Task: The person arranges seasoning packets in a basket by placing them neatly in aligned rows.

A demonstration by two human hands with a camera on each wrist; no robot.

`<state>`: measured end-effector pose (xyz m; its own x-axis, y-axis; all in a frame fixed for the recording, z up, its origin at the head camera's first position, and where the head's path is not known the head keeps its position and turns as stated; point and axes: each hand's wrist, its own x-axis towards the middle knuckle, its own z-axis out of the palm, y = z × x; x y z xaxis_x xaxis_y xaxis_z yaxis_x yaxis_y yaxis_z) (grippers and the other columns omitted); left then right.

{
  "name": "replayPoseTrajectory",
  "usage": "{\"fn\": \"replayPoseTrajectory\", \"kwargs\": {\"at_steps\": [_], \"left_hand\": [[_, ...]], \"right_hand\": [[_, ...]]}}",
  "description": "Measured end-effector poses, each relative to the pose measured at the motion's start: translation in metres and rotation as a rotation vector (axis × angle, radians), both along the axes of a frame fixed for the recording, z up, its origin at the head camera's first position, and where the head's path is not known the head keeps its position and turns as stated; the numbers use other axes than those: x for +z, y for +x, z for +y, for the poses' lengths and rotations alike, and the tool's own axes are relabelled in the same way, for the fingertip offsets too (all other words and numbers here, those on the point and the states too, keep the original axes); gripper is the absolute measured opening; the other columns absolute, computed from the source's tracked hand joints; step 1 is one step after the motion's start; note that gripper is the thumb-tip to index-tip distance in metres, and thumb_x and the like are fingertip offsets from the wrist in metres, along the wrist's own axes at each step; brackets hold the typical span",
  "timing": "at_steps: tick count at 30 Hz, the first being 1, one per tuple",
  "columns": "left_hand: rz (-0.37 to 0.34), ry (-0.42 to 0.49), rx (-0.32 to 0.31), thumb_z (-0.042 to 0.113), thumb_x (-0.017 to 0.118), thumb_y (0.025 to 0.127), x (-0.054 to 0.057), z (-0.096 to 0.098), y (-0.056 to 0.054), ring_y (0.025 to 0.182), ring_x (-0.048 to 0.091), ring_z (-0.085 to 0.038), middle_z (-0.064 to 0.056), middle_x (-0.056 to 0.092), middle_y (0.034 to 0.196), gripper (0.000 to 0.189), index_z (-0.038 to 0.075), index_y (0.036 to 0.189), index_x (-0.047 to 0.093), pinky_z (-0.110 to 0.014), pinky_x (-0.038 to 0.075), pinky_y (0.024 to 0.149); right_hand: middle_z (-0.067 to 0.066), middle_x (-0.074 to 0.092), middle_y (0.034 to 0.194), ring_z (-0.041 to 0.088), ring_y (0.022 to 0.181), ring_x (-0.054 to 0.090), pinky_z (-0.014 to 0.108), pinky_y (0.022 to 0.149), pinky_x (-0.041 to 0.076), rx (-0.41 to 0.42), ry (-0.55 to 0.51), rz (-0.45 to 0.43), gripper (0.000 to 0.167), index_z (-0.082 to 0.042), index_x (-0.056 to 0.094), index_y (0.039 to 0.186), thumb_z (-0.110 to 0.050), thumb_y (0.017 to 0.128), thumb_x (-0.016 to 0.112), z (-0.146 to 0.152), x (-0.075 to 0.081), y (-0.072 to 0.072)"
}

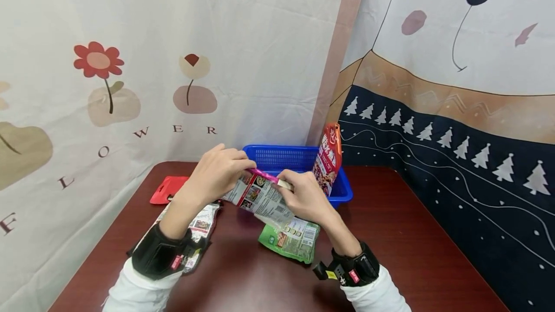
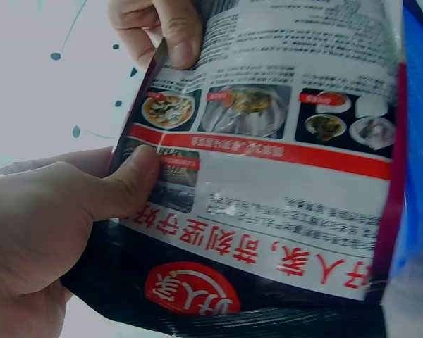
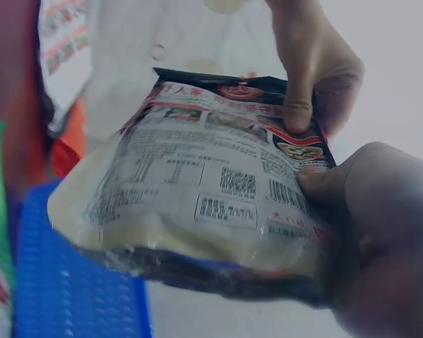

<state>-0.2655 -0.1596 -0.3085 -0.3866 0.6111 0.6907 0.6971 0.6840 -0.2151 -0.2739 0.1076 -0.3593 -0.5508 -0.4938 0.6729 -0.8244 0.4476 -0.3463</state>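
A printed plastic food packet (image 1: 264,199) with small dish photos and red lettering is held up over the table. My left hand (image 1: 223,170) pinches its long edge near one end, thumb on the printed face in the left wrist view. Farther along the same edge, my right hand (image 1: 305,194) grips it, thumb (image 3: 324,184) beside the barcode. A strip of pink edge shows between the two hands. Below the packet, a green pouch (image 1: 295,242) lies on the table, its upper part overlapped by the packet in the head view.
Behind the hands stands a blue plastic basket (image 1: 282,155), with a red snack bag (image 1: 328,160) upright at its right side. Another printed packet (image 1: 203,220) lies left, partly behind my left forearm. A flat red object (image 1: 166,189) is at the table's back left.
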Motion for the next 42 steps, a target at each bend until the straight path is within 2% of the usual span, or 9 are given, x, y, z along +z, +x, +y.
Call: {"fn": "replayPoseTrajectory", "kwargs": {"at_steps": [6, 11, 16, 23, 29, 33, 38, 42], "left_hand": [[0.094, 0.025, -0.014, 0.004, 0.094, 0.089, 0.005, 0.021, -0.01, 0.088, 0.077, -0.02, 0.002, 0.084, 0.096, 0.024, 0.019, 0.107, 0.089, -0.031, 0.041, 0.069], [0.13, 0.066, -0.03, 0.007, 0.095, 0.089, 0.001, 0.035, -0.015, 0.084, 0.077, -0.02, 0.001, 0.084, 0.095, 0.021, 0.018, 0.106, 0.088, -0.03, 0.041, 0.068], [0.14, 0.104, -0.036, 0.007, 0.091, 0.093, -0.006, 0.045, -0.017, 0.086, 0.078, -0.02, 0.001, 0.085, 0.097, 0.017, 0.017, 0.107, 0.089, -0.03, 0.044, 0.068], [0.153, 0.143, -0.021, 0.003, 0.088, 0.094, -0.019, 0.052, -0.015, 0.091, 0.081, -0.021, 0.001, 0.085, 0.099, 0.019, 0.017, 0.107, 0.089, -0.032, 0.049, 0.07], [0.15, 0.16, 0.006, 0.017, 0.092, 0.092, -0.029, 0.052, -0.013, 0.088, 0.078, -0.02, 0.001, 0.084, 0.098, 0.015, 0.017, 0.107, 0.088, -0.032, 0.048, 0.07], [0.143, 0.164, 0.016, 0.016, 0.09, 0.095, -0.033, 0.051, -0.012, 0.087, 0.077, -0.02, 0.001, 0.084, 0.099, 0.014, 0.018, 0.108, 0.087, -0.032, 0.048, 0.071], [0.136, 0.177, -0.008, 0.015, 0.091, 0.095, -0.034, 0.052, -0.013, 0.095, 0.077, -0.021, 0.0, 0.085, 0.105, 0.018, 0.017, 0.113, 0.087, -0.035, 0.053, 0.079], [0.13, 0.235, -0.045, 0.027, 0.098, 0.09, -0.034, 0.052, -0.013, 0.117, 0.075, -0.027, -0.006, 0.082, 0.123, 0.042, 0.013, 0.127, 0.084, -0.045, 0.055, 0.098]], "right_hand": [[0.002, 0.071, 0.072, 0.002, 0.057, 0.052, 0.02, 0.051, 0.041, -0.073, 0.015, 0.036, 0.004, -0.006, 0.078, 0.098, -0.005, 0.101, 0.081, 0.019, 0.015, -0.001], [0.004, 0.072, 0.075, 0.006, 0.059, 0.054, 0.021, 0.054, 0.043, -0.111, 0.048, 0.043, 0.004, -0.004, 0.08, 0.103, -0.001, 0.099, 0.081, 0.034, 0.024, 0.001], [0.005, 0.074, 0.077, 0.008, 0.061, 0.054, 0.022, 0.057, 0.045, -0.141, 0.087, 0.044, 0.008, -0.005, 0.08, 0.103, 0.001, 0.099, 0.079, 0.045, 0.029, 0.003], [0.006, 0.081, 0.086, 0.009, 0.066, 0.066, 0.023, 0.064, 0.059, -0.147, 0.119, 0.017, 0.008, -0.006, 0.081, 0.105, -0.001, 0.099, 0.08, 0.052, 0.027, 0.003], [0.004, 0.08, 0.083, 0.006, 0.062, 0.06, 0.022, 0.059, 0.055, -0.137, 0.143, -0.012, 0.009, -0.008, 0.081, 0.106, -0.002, 0.099, 0.08, 0.052, 0.026, 0.002], [0.003, 0.076, 0.079, 0.004, 0.059, 0.054, 0.021, 0.055, 0.05, -0.136, 0.16, -0.017, 0.01, -0.008, 0.081, 0.106, -0.001, 0.099, 0.079, 0.052, 0.025, 0.0], [0.002, 0.075, 0.077, 0.004, 0.059, 0.054, 0.021, 0.055, 0.05, -0.13, 0.153, 0.011, 0.008, -0.007, 0.081, 0.103, -0.001, 0.098, 0.08, 0.054, 0.024, -0.002], [0.004, 0.075, 0.076, 0.005, 0.06, 0.058, 0.022, 0.058, 0.054, -0.108, 0.108, 0.031, 0.006, -0.006, 0.081, 0.101, 0.0, 0.098, 0.081, 0.057, 0.024, -0.004]]}}
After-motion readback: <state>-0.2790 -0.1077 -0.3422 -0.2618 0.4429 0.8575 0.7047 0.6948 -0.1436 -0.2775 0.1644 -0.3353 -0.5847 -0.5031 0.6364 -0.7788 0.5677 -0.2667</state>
